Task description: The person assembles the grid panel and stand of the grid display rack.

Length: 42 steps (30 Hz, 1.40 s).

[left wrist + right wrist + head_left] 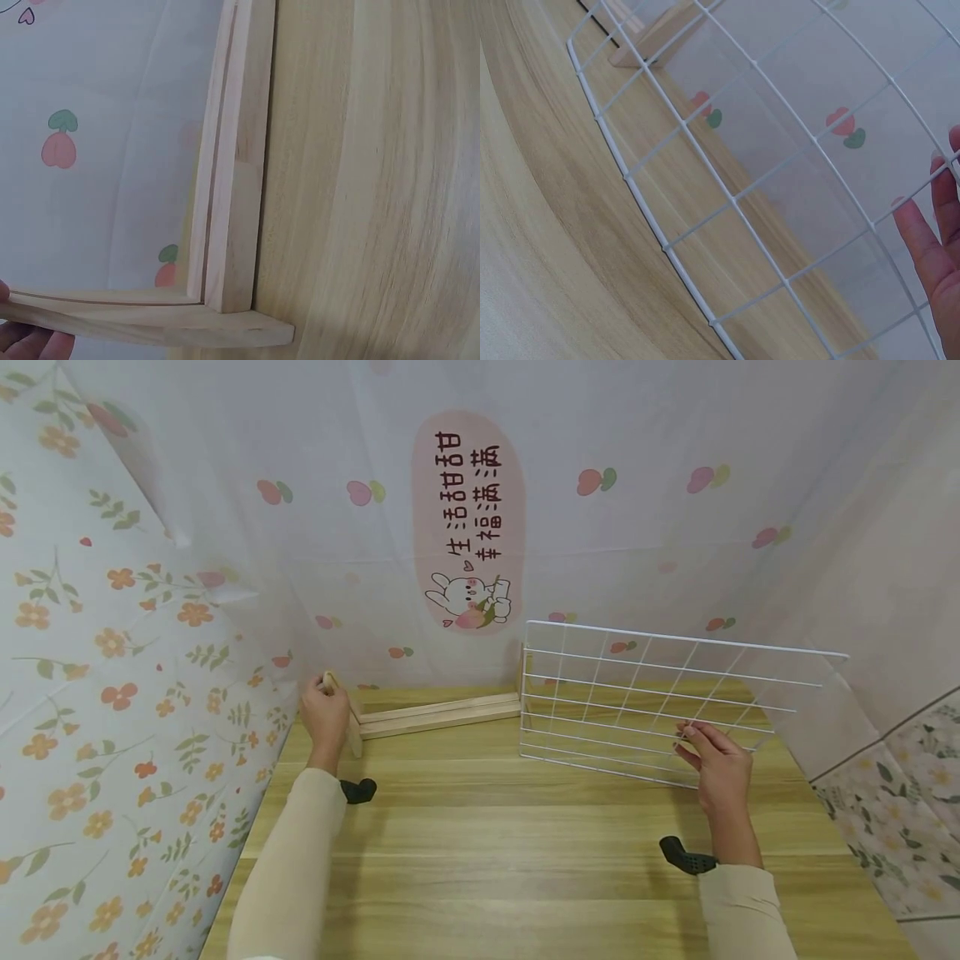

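Observation:
My left hand (326,718) grips the upper part of a pale wooden upright (356,735) at the left end of a wooden stand. A grooved crossbar (442,715) runs from it to a second upright on the right, partly behind the grid. In the left wrist view, the upright (161,322) meets the crossbar (241,202) at a corner. My right hand (723,768) pinches a wire of a white wire grid panel (617,725). The panel stands tilted, its left edge overlapping the stand's right end. In the right wrist view, fingertips touch the grid wires (733,199).
A wood-grain table (480,860) lies under everything. Behind it hangs a white printed cloth (315,552), with a flowered sheet (112,693) on the left and pale panels on the right. Black devices (686,857) sit on both wrists.

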Each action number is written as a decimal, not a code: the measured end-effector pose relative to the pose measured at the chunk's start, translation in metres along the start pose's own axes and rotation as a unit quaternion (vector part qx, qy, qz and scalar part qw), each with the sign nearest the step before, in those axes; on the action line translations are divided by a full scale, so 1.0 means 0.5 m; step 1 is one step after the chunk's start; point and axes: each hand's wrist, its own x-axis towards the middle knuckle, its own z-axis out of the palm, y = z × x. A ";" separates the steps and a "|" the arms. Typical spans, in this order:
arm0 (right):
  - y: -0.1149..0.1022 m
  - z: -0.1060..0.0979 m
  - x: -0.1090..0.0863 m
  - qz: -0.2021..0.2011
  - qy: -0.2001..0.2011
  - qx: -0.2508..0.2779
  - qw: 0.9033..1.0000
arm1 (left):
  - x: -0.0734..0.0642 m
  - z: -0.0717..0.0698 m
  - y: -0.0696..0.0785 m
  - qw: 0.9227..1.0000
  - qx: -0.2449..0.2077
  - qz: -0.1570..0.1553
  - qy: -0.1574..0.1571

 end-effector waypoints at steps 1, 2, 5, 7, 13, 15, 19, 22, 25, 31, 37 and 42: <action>0.000 0.000 0.000 0.001 0.000 0.000 1.000 | 0.000 -0.001 -0.001 1.000 0.001 0.001 0.001; 0.000 0.001 -0.001 0.003 0.000 0.000 1.000 | -0.001 -0.002 -0.001 1.000 0.003 0.002 0.003; -0.001 0.004 -0.002 0.005 0.004 -0.001 1.000 | 0.000 -0.005 -0.002 1.000 -0.006 0.006 0.002; -0.002 0.005 -0.002 0.005 0.009 0.000 1.000 | 0.002 -0.008 -0.004 1.000 -0.011 0.007 -0.006; -0.004 0.005 -0.001 0.001 0.018 0.001 1.000 | 0.009 -0.013 -0.010 0.999 -0.005 0.001 -0.041; -0.004 0.004 -0.001 0.002 0.018 0.002 1.000 | 0.010 -0.014 -0.012 0.999 0.001 0.003 -0.047; -0.002 0.003 0.000 0.004 0.017 0.004 1.000 | 0.012 -0.014 -0.015 0.999 0.005 0.008 -0.051; -0.002 0.003 0.001 0.005 0.015 0.005 1.000 | 0.011 -0.014 -0.016 0.999 0.007 0.015 -0.051; -0.001 0.003 0.001 0.005 0.015 0.002 1.000 | 0.009 -0.014 -0.015 0.999 0.009 0.025 -0.046; -0.003 0.003 0.005 0.004 0.015 -0.009 1.000 | 0.008 -0.013 -0.018 0.998 0.015 0.034 -0.041; -0.012 0.006 0.008 0.010 0.010 -0.003 1.000 | 0.011 -0.009 -0.018 0.999 0.016 0.040 -0.031; -0.023 0.012 0.008 0.010 0.000 0.003 1.000 | 0.012 -0.007 -0.018 0.999 0.016 0.044 -0.028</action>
